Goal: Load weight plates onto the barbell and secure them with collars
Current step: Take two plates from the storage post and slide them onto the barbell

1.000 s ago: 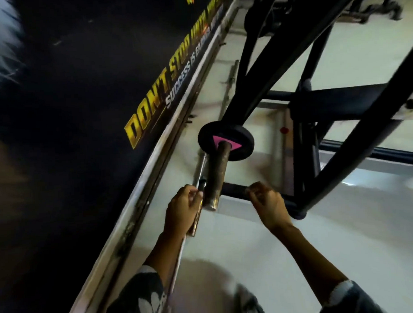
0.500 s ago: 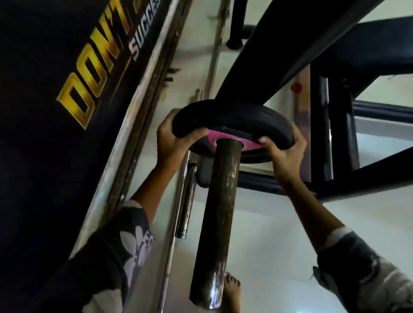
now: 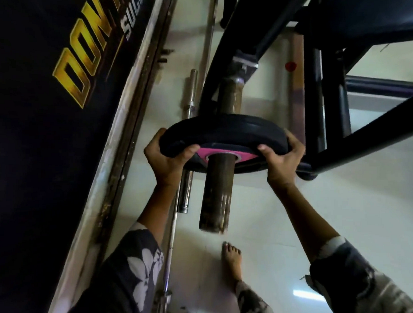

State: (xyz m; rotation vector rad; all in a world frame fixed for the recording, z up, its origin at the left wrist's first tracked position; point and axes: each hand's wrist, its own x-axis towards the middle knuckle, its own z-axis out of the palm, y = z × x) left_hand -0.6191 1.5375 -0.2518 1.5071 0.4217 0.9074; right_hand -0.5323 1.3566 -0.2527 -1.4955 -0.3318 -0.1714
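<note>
The black rubber weight plate with a pink centre (image 3: 225, 134) sits threaded on the brown, worn metal barbell sleeve (image 3: 215, 193), partway along it, with bare sleeve showing on both the near and far sides. We grip its rim at opposite edges, left hand (image 3: 168, 161) on the left and right hand (image 3: 281, 159) on the right, fingers curled tight around the rim, probably to keep it square and stop it binding. We see no collar.

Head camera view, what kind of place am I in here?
Most likely a gym. Both hands, left hand and right hand, grip a black plate on a barbell sleeve, beside a black steel rack, with spare bars lying on the floor.
</note>
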